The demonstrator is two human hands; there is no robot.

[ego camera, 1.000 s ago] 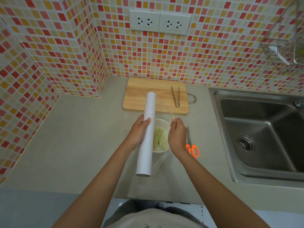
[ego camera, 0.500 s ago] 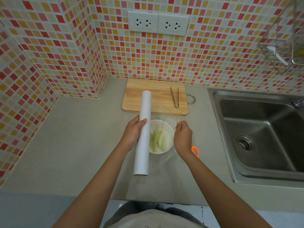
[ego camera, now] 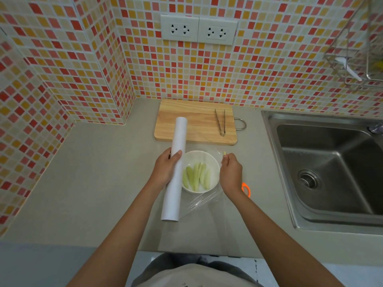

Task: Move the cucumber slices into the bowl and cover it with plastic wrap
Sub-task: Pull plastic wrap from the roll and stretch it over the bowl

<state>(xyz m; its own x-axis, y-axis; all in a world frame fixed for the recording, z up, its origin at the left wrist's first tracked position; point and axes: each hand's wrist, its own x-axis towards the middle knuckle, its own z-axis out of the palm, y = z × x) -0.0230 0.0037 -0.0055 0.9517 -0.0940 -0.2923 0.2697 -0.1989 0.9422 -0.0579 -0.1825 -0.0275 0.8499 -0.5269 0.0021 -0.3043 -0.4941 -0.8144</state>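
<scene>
A white bowl (ego camera: 207, 157) stands on the counter in front of the cutting board, with several pale green cucumber slices (ego camera: 195, 177) lying in it. My left hand (ego camera: 166, 169) grips a long white roll of plastic wrap (ego camera: 175, 168) just left of the bowl. My right hand (ego camera: 231, 172) pinches the free edge of the clear film (ego camera: 204, 200) on the bowl's right side. The film stretches from the roll across the bowl and sags toward me, wrinkled.
A wooden cutting board (ego camera: 194, 123) with metal tongs (ego camera: 220, 122) lies behind the bowl. Orange-handled scissors (ego camera: 246, 189) lie partly hidden by my right wrist. A steel sink (ego camera: 329, 168) fills the right side. Tiled walls close the back and left.
My hands have drawn apart: the roll shifted left and my right hand pulled the film to the right, uncovering the view of the bowl and stretching more film over it.
</scene>
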